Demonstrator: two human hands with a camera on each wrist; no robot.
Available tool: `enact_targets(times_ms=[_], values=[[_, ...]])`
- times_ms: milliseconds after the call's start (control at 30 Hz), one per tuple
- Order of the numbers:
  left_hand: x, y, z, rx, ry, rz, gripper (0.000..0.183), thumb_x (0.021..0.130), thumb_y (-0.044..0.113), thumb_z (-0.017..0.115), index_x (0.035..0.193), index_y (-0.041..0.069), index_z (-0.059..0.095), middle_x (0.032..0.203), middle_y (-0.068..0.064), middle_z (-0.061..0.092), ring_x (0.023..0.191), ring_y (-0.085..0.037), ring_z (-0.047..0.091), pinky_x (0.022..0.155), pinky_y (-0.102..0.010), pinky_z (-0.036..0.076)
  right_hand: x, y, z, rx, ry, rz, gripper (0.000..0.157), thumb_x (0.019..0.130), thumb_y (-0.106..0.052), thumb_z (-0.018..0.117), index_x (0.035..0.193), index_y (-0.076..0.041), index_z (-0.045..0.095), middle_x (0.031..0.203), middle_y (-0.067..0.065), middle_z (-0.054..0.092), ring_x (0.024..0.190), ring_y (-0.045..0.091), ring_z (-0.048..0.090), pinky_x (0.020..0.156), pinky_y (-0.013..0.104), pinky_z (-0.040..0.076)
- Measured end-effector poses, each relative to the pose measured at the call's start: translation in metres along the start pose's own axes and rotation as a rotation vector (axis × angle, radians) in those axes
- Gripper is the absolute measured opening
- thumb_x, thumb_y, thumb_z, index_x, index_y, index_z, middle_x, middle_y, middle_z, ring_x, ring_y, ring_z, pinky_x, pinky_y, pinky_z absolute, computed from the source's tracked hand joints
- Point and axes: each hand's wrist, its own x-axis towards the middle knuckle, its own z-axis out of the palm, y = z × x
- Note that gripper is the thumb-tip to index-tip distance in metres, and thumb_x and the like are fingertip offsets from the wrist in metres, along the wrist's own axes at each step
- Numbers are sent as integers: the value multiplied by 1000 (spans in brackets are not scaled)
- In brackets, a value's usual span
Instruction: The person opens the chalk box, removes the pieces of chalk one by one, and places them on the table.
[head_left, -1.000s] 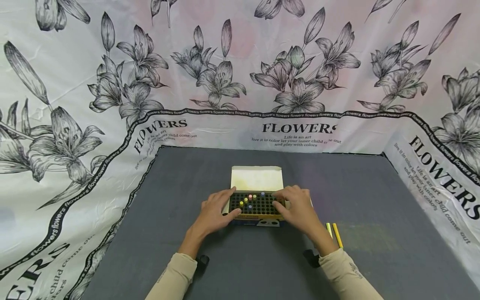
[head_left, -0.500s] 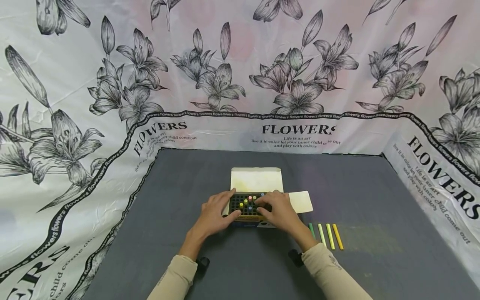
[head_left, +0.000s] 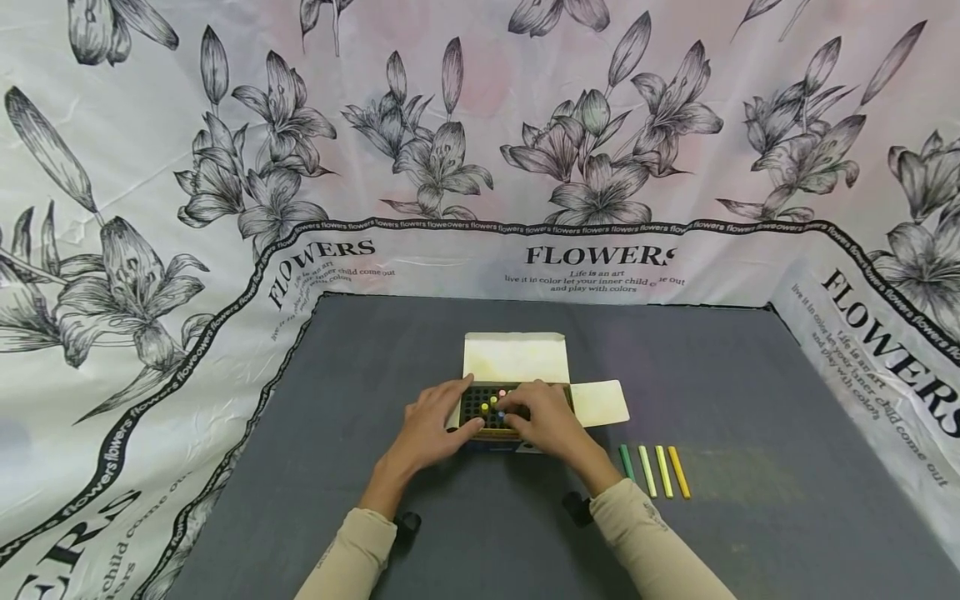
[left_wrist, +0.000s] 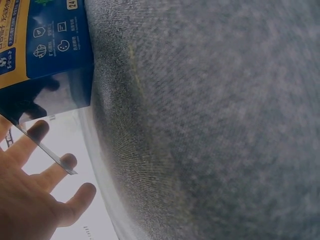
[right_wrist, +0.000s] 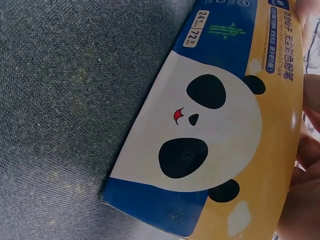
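A box of colored chalk stands open on the grey table, its black grid of holes facing up. Several chalk ends stick up from it, among them a yellow chalk, a pink chalk and a blue chalk. My left hand holds the box's left end, thumb at the front edge, index finger toward the back. Over the grid's middle and right, my right hand bends its fingers and thumb down among the chalk ends. Whether a chalk is between those fingertips is hidden.
To the right of the box lie a green chalk, a pale chalk, a yellow chalk and an orange-yellow chalk in a row. The box's side flap sticks out rightward. A flower-printed cloth surrounds the table.
My right hand has moved left across the grid, from the box's right end to its middle, uncovering the side flap and the green and pale chalks. My left hand stays at the box's left end.
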Motion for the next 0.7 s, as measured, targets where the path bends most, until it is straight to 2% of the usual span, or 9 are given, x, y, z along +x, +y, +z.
enact_targets(times_ms=[367,600,700], values=[[1,-1,2,4,-13,-10,74,99,56,59,162,32,29,163,-7,39,148,-38,35,107,-68,30,-3,3,-2,70,11,-23,15,91,-10,76,105,-15,79,101,0,75,93,19,64,93,55,41],[1,0,1,-3,-10,-8,73,99,56,59,162,32,30,162,-6,40,147,-38,36,106,-68,30,-5,4,-8,221,-16,-15,20,96,-9,70,116,-10,74,110,5,75,93,18,67,83,34,54],[1,1,0,-9,-14,-13,73,99,56,59,162,33,30,162,-6,39,148,-38,35,106,-68,30,-6,3,-11,246,-26,4,22,98,-11,68,119,-10,73,114,5,74,98,20,67,84,35,55]])
